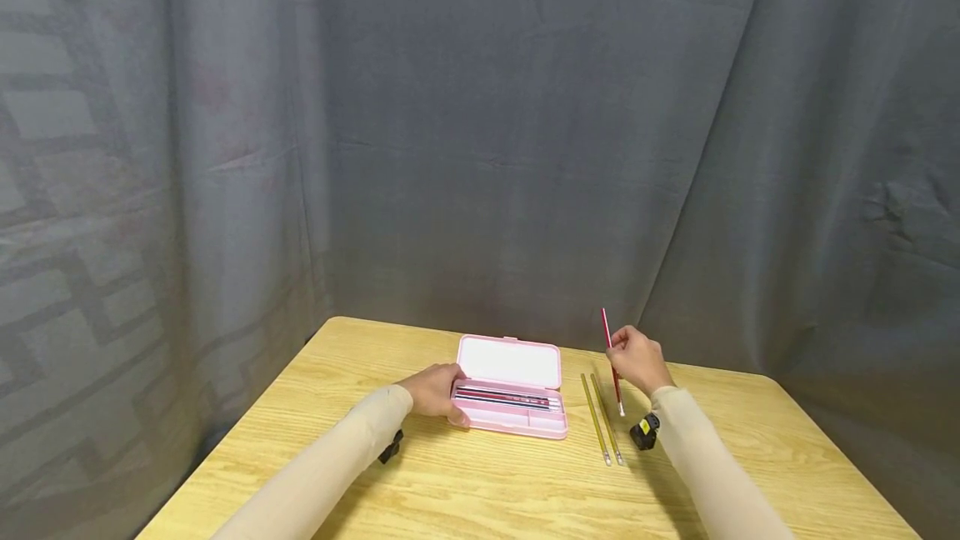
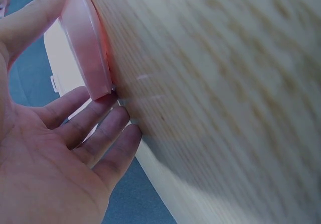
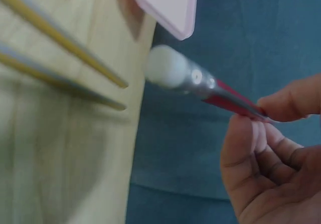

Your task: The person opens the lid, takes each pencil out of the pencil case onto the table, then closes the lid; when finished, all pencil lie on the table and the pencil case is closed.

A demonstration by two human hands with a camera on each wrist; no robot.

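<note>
A pink pencil case (image 1: 510,397) lies open on the wooden table (image 1: 480,482), with several dark and red pencils in its tray. My left hand (image 1: 435,390) holds its left end, thumb on the near rim (image 2: 80,43) and fingers (image 2: 100,128) straight against the far side. My right hand (image 1: 637,361) pinches a red pencil (image 1: 611,361) above the table, white eraser end (image 3: 168,66) pointing down. Two yellow pencils (image 1: 600,419) lie side by side just right of the case, below that hand.
Grey curtain (image 1: 525,148) hangs behind and around the table. A small black camera (image 1: 643,432) is strapped under my right wrist and another (image 1: 390,447) under my left. Bare wood lies in front of the case.
</note>
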